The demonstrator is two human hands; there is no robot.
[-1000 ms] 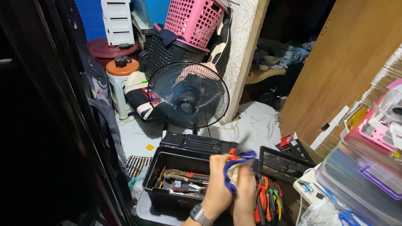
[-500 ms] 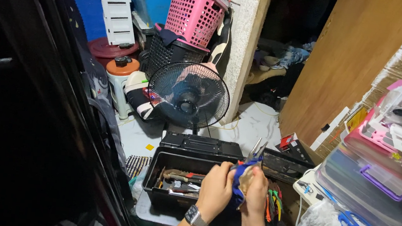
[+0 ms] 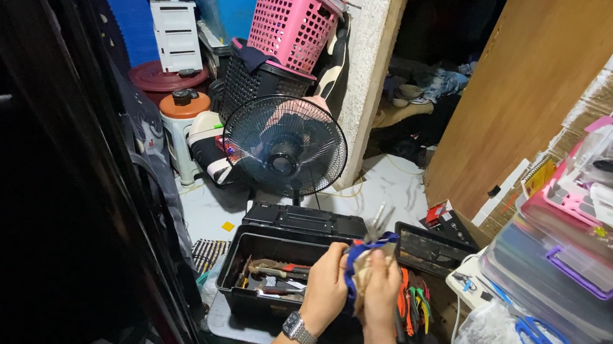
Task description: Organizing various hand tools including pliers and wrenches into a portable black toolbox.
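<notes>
While both hands meet above the open black toolbox (image 3: 266, 270), the left hand (image 3: 326, 288) and the right hand (image 3: 381, 290) together clasp a pair of blue-handled pliers (image 3: 366, 250), its metal jaws pointing up and far; a pale cloth seems pressed between the palms. A steel wristwatch (image 3: 297, 329) sits on the left wrist. Hand tools lie in the box, more to its right. A dark fan (image 3: 284, 147) stands beyond, blue scissors (image 3: 543, 339) near right
</notes>
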